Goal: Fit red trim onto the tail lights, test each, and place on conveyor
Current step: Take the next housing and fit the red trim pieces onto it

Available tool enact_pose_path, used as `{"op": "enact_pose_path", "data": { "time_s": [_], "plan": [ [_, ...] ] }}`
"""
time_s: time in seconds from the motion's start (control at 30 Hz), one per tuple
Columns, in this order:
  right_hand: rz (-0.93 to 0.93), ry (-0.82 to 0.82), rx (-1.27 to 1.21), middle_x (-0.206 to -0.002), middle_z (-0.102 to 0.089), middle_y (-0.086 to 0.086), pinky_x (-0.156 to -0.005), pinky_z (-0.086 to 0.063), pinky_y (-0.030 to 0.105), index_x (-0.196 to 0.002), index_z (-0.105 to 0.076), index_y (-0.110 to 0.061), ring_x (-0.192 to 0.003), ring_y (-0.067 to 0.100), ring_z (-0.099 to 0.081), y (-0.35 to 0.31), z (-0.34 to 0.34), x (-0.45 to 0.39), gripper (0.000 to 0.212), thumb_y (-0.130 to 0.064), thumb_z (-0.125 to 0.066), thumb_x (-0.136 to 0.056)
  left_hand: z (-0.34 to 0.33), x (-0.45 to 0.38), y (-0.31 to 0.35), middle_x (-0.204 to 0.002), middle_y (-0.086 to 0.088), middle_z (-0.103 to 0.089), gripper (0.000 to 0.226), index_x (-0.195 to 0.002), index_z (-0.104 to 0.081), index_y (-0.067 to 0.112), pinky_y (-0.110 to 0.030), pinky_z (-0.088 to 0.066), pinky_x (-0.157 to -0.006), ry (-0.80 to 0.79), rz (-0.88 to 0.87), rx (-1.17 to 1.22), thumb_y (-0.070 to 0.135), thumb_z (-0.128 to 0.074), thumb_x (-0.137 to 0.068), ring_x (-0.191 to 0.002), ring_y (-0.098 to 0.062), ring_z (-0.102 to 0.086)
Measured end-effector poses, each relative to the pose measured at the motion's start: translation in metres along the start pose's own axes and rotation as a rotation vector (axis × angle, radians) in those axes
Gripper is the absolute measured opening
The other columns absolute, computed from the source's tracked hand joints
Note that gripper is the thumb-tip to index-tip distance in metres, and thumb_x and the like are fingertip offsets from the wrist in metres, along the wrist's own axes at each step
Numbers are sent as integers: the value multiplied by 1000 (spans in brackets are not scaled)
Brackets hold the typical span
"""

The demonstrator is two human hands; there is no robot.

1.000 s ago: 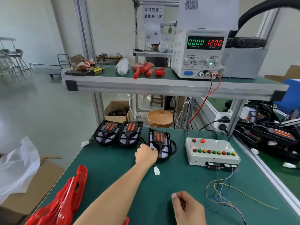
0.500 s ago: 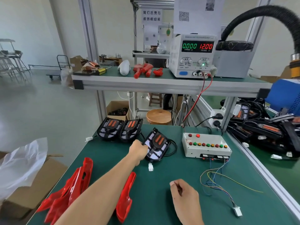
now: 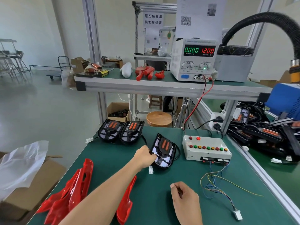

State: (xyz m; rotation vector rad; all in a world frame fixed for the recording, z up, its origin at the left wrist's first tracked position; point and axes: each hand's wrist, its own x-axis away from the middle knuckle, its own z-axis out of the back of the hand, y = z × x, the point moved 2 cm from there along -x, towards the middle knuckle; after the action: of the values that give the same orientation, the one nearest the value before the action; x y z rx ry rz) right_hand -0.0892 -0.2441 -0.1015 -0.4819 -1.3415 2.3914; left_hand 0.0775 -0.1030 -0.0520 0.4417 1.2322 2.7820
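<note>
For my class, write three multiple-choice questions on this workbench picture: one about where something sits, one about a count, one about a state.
1. Where is the test box?
A. right of the held tail light
B. on the upper shelf
C. in the cardboard carton

2. How many tail lights lie untouched at the mat's far edge?
A. one
B. two
C. four

3. What is the left hand doing?
A. resting flat
B. holding red trim
C. gripping a tail light

Answers:
1 A, it stands on the mat beside the held tail light.
2 B, a pair lies side by side.
3 C, fingers close on its edge.
</note>
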Motion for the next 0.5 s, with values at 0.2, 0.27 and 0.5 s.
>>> {"op": "enact_pose_path", "data": {
  "time_s": [0.2,0.27,0.5],
  "plan": [
    [-102,128,-113,-75,-71,-9,-74,-56,28,-87,-68,-30,-65,5,-63,-1,5,0,13,-19,-66,-94,-11,14,-3,-94,-10,-61,15,-89,-46,13,-32,-50,-58,-64,0,-60,21,-55,-80,-68,-23,-59],
    [-203,136,-212,-111,-69,-2,-74,-61,36,-123,-62,-21,-80,12,-69,-6,8,-9,25,-23,-62,-98,-11,15,-6,-99,-14,-64,15,-91,-47,11,-37,-57,-65,-78,-2,-48,16,-54,-79,-72,-25,-60],
    [-628,-73,-717,-101,-71,12,-80,-58,35,-113,-60,6,-87,23,-70,-32,1,-59,26,-12,-66,-95,-4,15,-3,-74,-6,-63,15,-78,-53,9,-23,-53,-46,-158,21,112,-4,-48,-83,-51,-9,-65]
  ]
}}
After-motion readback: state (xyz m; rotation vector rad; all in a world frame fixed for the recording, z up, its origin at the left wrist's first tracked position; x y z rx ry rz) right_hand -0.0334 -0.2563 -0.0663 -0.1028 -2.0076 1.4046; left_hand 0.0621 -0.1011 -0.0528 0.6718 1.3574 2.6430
